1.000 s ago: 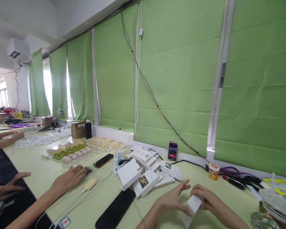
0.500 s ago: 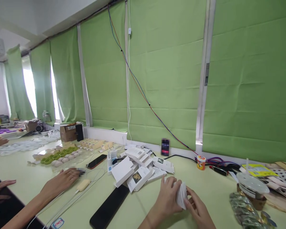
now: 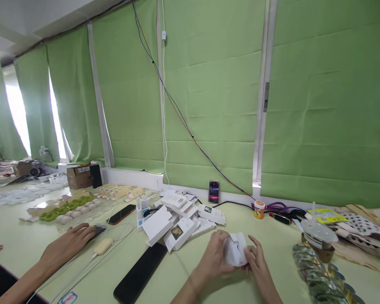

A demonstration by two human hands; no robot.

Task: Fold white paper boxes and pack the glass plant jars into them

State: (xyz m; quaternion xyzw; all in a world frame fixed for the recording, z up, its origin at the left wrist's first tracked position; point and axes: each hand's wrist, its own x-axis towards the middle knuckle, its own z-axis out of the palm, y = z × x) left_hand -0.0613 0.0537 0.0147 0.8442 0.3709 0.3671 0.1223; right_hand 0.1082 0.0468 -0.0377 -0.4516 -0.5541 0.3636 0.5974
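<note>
Over the smooth, pale green counter (image 3: 164,274), the left hand (image 3: 215,254) is gripping a small, thin-walled white paperboard box (image 3: 237,250) by its left side. The right hand (image 3: 257,259) is touching the box's right edge with its fingers parted; whether it is also gripping cannot be told. Just beyond, flat, sharp-cornered white cartons (image 3: 158,226) are lying in a loose heap beside a dark, rounded-corner slab (image 3: 141,272). To the right, a round clear plastic cup (image 3: 319,233) is standing near crinkly, shiny green-tinted packets (image 3: 318,274).
</note>
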